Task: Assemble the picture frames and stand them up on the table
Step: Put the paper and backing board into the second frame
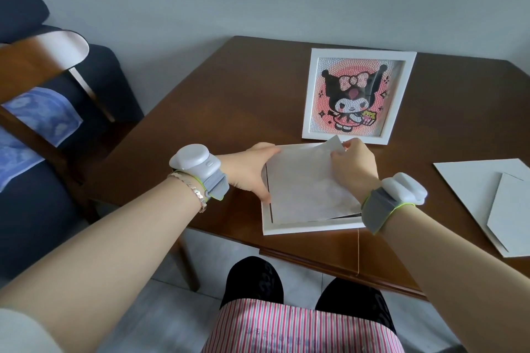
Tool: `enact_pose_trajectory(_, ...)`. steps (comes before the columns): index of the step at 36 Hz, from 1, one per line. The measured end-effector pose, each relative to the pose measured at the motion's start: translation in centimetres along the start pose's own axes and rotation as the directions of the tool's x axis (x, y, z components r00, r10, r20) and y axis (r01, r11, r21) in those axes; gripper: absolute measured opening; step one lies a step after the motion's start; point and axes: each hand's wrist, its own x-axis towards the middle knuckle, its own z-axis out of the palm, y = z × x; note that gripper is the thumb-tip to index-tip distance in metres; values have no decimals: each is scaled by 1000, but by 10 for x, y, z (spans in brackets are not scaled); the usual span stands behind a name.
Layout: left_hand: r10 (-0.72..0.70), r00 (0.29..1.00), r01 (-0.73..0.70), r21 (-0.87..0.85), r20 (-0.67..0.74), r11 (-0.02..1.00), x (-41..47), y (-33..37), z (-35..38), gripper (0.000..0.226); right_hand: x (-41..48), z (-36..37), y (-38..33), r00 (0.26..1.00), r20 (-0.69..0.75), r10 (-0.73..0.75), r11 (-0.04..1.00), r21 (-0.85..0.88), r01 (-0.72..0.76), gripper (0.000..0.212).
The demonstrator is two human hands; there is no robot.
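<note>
A white picture frame (304,229) lies flat near the table's front edge. A pale sheet (307,189), face down, rests in it, its far corner lifted. My right hand (354,165) pinches that lifted corner. My left hand (248,170) grips the frame's left side, thumb at the near left, fingers over the far corner. Behind them an assembled white frame (311,94) with a pink and black cartoon picture stands upright, facing me.
A white backing board (470,180) with a stand flap (513,215) lies at the right of the brown table (229,89). A wooden chair (34,66) and a dark sofa (23,223) stand at the left. My knees are below the table's front edge.
</note>
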Motion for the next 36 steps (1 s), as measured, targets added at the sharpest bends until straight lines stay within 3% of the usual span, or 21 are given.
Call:
enact_pose_trajectory(12, -42, 998, 38, 69, 55, 997, 3, 0, -2, 103, -3, 5, -3, 1000, -5, -31, 997, -65, 31, 27)
enact_pose_trajectory(20, -38, 999, 36, 88, 23, 995, 3, 3, -3, 82, -8, 4, -5, 998, 20, -53, 993, -108, 55, 25)
enact_pose_trajectory(28, -43, 999, 43, 96, 1, 994, 1, 9, 3, 89, -11, 1, 6, 940, -54, -338, 881, -370, 295, 52)
enact_pose_trajectory(31, -40, 999, 39, 111, 1, 993, 0, 11, 2, 89, -10, -3, 11, 950, 44, -309, 870, -391, 301, 56)
enact_pose_trajectory(36, -39, 999, 40, 144, -4, 989, 3, 17, 0, 78, -13, -11, 17, 963, 196, -185, 905, -348, 245, 43)
